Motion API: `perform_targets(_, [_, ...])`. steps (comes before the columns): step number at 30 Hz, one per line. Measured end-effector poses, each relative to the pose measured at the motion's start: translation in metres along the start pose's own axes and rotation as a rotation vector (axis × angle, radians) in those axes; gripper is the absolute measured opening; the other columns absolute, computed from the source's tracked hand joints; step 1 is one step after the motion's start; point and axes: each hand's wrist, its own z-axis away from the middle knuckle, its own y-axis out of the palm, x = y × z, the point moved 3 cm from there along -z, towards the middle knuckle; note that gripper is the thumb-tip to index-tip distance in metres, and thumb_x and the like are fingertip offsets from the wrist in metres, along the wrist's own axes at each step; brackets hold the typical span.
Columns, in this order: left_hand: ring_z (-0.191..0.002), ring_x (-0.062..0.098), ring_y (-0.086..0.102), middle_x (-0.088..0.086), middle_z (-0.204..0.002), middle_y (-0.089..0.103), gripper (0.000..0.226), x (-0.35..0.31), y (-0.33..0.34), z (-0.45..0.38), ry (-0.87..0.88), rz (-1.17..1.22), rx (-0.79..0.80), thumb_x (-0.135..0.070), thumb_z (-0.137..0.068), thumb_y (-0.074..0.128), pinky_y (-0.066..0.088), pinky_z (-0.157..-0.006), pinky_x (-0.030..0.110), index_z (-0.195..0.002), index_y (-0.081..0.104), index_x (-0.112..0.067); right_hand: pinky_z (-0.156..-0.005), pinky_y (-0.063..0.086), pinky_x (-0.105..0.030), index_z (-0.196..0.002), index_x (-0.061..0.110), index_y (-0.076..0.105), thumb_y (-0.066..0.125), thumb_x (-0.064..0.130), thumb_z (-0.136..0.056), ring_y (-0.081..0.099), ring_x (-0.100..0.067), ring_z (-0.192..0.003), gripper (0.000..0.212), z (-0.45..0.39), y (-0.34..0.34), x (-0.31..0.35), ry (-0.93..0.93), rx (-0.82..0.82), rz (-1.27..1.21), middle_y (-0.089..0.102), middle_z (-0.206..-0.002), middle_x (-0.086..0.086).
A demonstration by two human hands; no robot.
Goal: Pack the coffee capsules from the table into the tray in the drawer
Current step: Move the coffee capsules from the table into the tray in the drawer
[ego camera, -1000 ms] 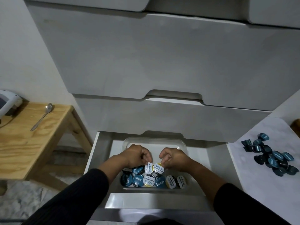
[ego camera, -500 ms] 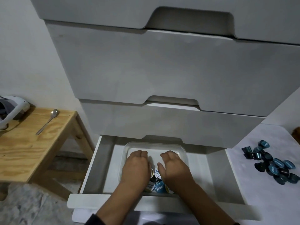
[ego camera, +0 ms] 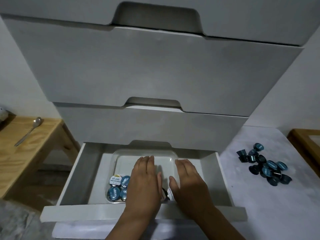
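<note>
Both hands flat, fingers straight, no grip: left hand [ego camera: 144,182] and right hand [ego camera: 189,183] likely levelling capsules in tray [ego camera: 119,154], drawer [ego camera: 76,177] open; loose capsules [ego camera: 265,168] remain on desk [ego camera: 259,201]

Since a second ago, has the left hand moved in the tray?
Yes. The left hand opened flat and slid toward the tray's far rim, off the capsules.

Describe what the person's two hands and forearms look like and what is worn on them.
Both the left hand and right hand are bare: no gloves, rings or watch visible. The forearms are uncovered too; no sleeve shows in this view.
</note>
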Motion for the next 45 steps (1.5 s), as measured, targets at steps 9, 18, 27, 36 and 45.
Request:
perform_targets(9, [-0.14,0.01,0.022,-0.004,-0.15,0.026,0.053,-0.122,0.043,-0.002,0.121,0.172,-0.026,-0.04,-0.097,0.033,0.021,-0.113,0.02,-0.145,0.018,-0.025,-0.084,0.054,-0.032,-0.111,0.002,0.059,0.047,0.029,-0.077,0.065,-0.027,-0.101,0.046,0.019,-0.067,-0.106,-0.022,-0.068,0.016,0.068,-0.107,-0.016])
perform_targets(18, [-0.135,0.008,0.031,-0.005,-0.147,0.032,0.049,-0.249,0.139,-0.002,0.159,0.206,0.087,-0.034,-0.098,0.034,0.03,-0.106,0.018,-0.145,0.022,-0.026,-0.081,0.054,-0.033,-0.118,0.002,0.057,0.057,0.023,-0.078,0.064,-0.028,-0.104,0.045,0.054,-0.093,-0.282,0.138,0.012,0.033,0.065,-0.113,-0.016])
perform_targets(27, [-0.132,0.015,0.036,0.0,-0.143,0.042,0.045,-0.287,0.213,-0.026,0.128,0.179,0.185,-0.022,-0.095,0.04,0.033,-0.103,0.023,-0.139,0.036,-0.017,-0.095,0.046,-0.029,-0.129,0.008,0.046,0.052,0.018,-0.089,0.052,-0.022,-0.117,0.041,0.066,-0.073,-0.375,0.305,0.215,-0.016,0.052,-0.131,-0.009])
perform_targets(36, [-0.109,0.024,0.053,0.004,-0.119,0.057,0.027,-0.32,0.27,-0.074,0.187,0.183,0.284,-0.015,-0.09,0.048,0.046,-0.081,0.031,-0.114,0.06,-0.015,-0.067,0.054,-0.035,-0.109,0.002,0.059,0.059,0.004,-0.082,0.062,-0.03,-0.086,0.027,0.056,-0.046,-0.407,0.233,0.216,-0.026,0.06,-0.105,-0.014])
perform_targets(45, [-0.097,0.024,0.059,0.001,-0.115,0.055,0.026,-0.32,0.29,-0.083,0.1,0.26,0.268,-0.013,-0.085,0.053,0.05,-0.078,0.031,-0.109,0.062,-0.018,-0.071,0.047,-0.032,-0.105,0.009,0.058,0.062,0.011,-0.083,0.055,-0.026,-0.095,0.022,0.054,-0.038,-0.419,0.258,0.217,-0.105,0.057,-0.105,-0.009])
